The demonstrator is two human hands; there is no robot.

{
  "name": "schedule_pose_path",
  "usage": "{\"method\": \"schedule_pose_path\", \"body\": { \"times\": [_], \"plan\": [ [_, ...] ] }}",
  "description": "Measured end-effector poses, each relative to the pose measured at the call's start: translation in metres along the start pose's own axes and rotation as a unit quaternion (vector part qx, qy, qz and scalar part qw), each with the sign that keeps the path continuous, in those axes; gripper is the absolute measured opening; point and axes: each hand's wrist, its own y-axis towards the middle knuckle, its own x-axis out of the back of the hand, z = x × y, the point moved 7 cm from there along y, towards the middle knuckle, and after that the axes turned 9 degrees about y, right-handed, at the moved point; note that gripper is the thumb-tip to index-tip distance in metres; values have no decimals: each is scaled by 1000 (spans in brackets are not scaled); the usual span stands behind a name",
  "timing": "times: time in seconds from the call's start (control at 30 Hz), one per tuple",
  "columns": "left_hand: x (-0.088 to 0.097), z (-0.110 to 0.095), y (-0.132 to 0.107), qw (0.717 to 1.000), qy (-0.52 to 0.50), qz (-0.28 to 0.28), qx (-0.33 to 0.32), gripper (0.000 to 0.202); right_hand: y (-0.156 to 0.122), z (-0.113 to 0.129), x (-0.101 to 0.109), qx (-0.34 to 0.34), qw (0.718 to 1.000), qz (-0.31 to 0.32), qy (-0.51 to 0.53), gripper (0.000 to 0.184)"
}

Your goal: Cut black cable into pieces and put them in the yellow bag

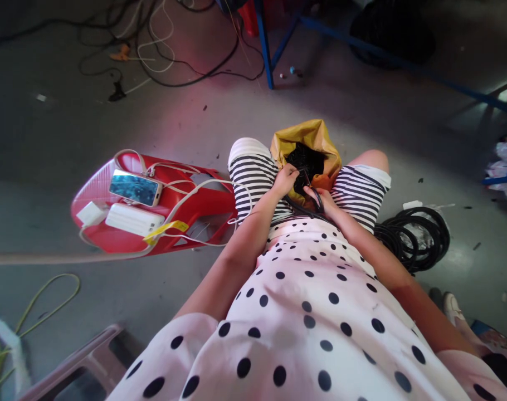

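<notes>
A yellow bag (331,146) stands open between my knees, with a tangle of small black pieces (301,159) inside. My left hand (286,179) is at the near left of the bag's mouth, its fingers pinched together over the black pieces. Exactly what they grip is too small to make out. Beside it, my right hand (322,200) is closed around a black cable (319,201). This cable curves across my lap, close below the bag. The two hands are a short way apart.
On my left, a red stool (180,167) bears a phone (135,188), a white power bank (133,219), a charger (92,214) and white cords. Coiled black cable (431,236) lies on the floor at right. A blue metal frame (267,47) and tangled wires (186,83) are ahead.
</notes>
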Motion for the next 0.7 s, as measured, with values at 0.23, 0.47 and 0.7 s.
{"method": "schedule_pose_path", "body": {
  "times": [0.23, 0.47, 0.7],
  "plan": [
    [-6, 3, 1, 999, -10, 30, 4, 16, 2, -5, -2, -16, 999, 21, 37, 71],
    [-6, -1, -1, 999, -21, 43, 17, 19, 3, -4, -1, -9, 999, 13, 30, 75],
    [-7, -4, -4, 998, -8, 59, 31, 20, 2, -2, -1, -2, 1000, 4, -13, 73]
  ]
}}
